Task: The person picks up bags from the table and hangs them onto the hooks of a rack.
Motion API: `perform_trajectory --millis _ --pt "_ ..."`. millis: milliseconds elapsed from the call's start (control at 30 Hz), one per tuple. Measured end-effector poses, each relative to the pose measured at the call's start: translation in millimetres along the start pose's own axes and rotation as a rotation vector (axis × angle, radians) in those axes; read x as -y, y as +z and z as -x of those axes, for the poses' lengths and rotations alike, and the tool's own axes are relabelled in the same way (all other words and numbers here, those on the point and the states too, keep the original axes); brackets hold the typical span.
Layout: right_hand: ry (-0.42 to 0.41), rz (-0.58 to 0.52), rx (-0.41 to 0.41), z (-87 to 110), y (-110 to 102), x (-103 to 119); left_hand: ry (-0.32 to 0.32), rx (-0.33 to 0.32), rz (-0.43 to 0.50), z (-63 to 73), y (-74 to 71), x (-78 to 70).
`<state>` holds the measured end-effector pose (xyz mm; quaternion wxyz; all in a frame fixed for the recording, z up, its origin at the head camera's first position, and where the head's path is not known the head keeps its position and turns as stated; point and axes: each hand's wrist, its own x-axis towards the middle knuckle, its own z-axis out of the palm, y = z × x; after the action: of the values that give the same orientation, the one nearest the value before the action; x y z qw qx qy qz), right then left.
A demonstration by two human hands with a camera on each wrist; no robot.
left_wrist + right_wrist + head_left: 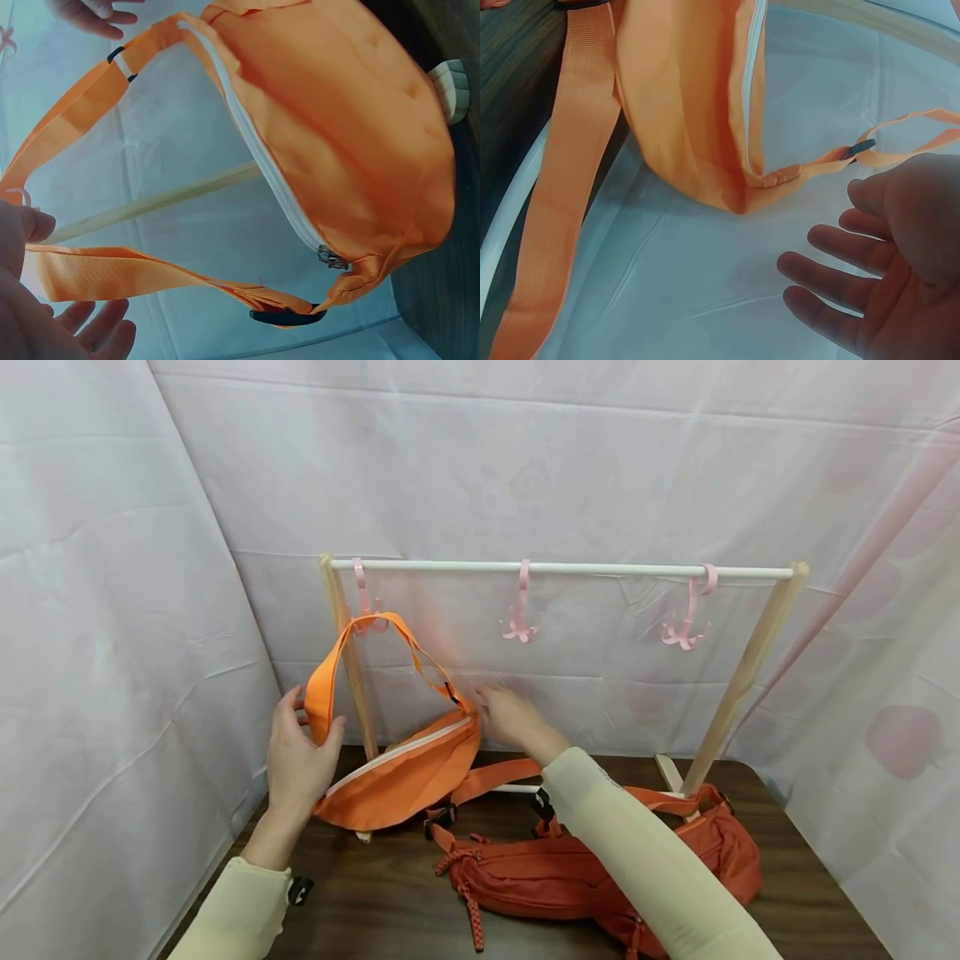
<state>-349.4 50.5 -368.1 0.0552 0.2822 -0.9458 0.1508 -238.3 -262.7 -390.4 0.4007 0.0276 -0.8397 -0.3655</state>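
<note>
The left hand (pixel 303 760) has its thumb and fingers spread loosely on either side of a flat, woven orange strap (pixel 321 689), with the webbing passing through the gap. The right hand (pixel 513 714) is spread wide, its fingers relaxed and holding nothing, just beside the other end of the bright orange, crescent-shaped fabric waist bag (pixel 412 777). That bag hangs at the left of the rack, its strap arched over a pale pink, several-pronged hook (pixel 362 581). Its long axis slants from a low left end up to a higher right end; the straight edge with the white zipper (pixel 397 756) faces up and left, and the rounded belly faces down and right. The cloth is smooth and softly creased, and a black slider (pixel 452 692) sits on the strap near the upper end. Farther out, a rust-red fabric waist bag (pixel 532 877) with braided pulls lies lengthwise across the dark wood-grain tabletop (pixel 360 893). Above, a slim white rod (pixel 615 568) spans pale wooden posts (pixel 738 685) before a pale, creased curtain (pixel 525 477).
</note>
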Motion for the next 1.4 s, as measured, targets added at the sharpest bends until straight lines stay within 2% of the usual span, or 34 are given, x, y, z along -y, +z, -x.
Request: perform_trajectory --millis 233,433,667,900,1133,1400 --pt "0.018 0.003 0.006 9.5 4 -11 -0.006 0.002 0.004 4.3 -2.4 -0.3" --pt "0.04 -0.001 0.027 19.7 5 -20 0.014 -0.018 0.005 8.3 -2.8 1.2" --pt "0.047 -0.013 0.037 28.4 7 -32 0.069 -0.065 0.002 10.0 -4.8 -1.8" --pt "0.073 -0.043 0.047 36.1 12 -44 0.123 -0.085 -0.002 13.0 -4.8 -6.6" --pt "0.087 -0.024 0.043 46.0 16 -55 0.253 -0.116 -0.016 16.3 -2.4 -8.8" --pt "0.137 -0.022 0.067 53.5 20 -66 0.415 -0.198 -0.021 18.8 6.1 -17.3"
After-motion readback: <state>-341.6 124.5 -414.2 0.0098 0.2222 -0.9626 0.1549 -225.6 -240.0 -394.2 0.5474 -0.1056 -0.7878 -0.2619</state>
